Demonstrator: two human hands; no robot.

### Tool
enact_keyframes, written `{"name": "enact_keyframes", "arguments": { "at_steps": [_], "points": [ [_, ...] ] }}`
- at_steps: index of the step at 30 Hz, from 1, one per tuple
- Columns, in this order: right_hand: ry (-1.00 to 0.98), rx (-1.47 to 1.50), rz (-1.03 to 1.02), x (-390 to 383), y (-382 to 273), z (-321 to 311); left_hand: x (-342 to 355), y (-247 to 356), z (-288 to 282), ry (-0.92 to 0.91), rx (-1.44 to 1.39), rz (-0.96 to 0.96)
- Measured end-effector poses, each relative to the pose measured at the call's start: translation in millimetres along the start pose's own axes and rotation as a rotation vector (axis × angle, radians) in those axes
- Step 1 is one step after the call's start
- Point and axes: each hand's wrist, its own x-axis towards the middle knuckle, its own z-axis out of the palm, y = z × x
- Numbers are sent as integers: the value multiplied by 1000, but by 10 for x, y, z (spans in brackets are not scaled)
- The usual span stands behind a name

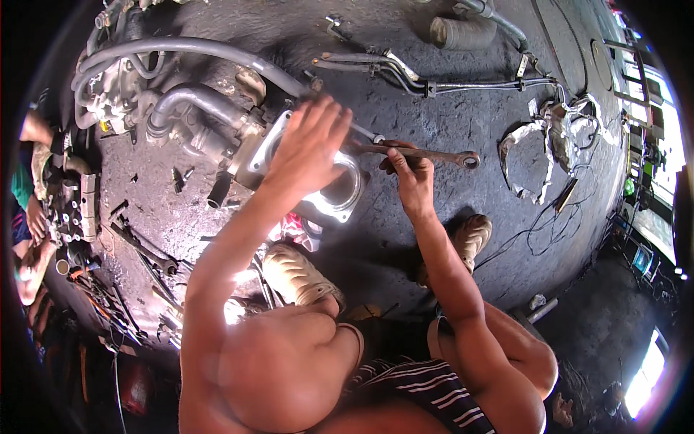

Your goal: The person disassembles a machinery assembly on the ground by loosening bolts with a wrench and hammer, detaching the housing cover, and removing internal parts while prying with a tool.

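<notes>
My right hand [415, 184] is closed around the shank of a rusty combination wrench [442, 155], its ring end pointing right. The wrench's other end reaches toward my left hand [307, 148], where its tip is hard to make out. My left hand, slightly blurred, spreads with fingers extended over a silvery metal housing [345, 206] with two round openings, hiding much of it. A thin metal rod [367, 132] sticks out beside my left fingers. Thick grey pipes [195, 98] join the housing on its left.
Bent metal tubes [434, 88] and a ribbed hose [463, 33] lie on the far floor. Torn silvery gasket-like pieces [524, 155] and thin wires [538, 231] are at right. Several tools [123, 311] lie at left, near an engine block [88, 206] and another person's hand [36, 217].
</notes>
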Motion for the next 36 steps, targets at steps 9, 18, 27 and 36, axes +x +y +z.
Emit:
{"name": "enact_keyframes", "arguments": {
  "at_steps": [9, 18, 27, 36],
  "points": [
    [-42, -116, -248, 129, -139, -288, -59, -30, -13, -11, 21, -3],
    [-124, -781, -25, 124, -294, -358, 15, 21, 36, -9, 22, -22],
    [-561, -836, -116, 136, -131, -184, -110, -150, -25, -80, -85, -35],
    [-716, -783, 37, 336, -140, -333, -263, -93, 301, 264, 0, 120]
  ]
}}
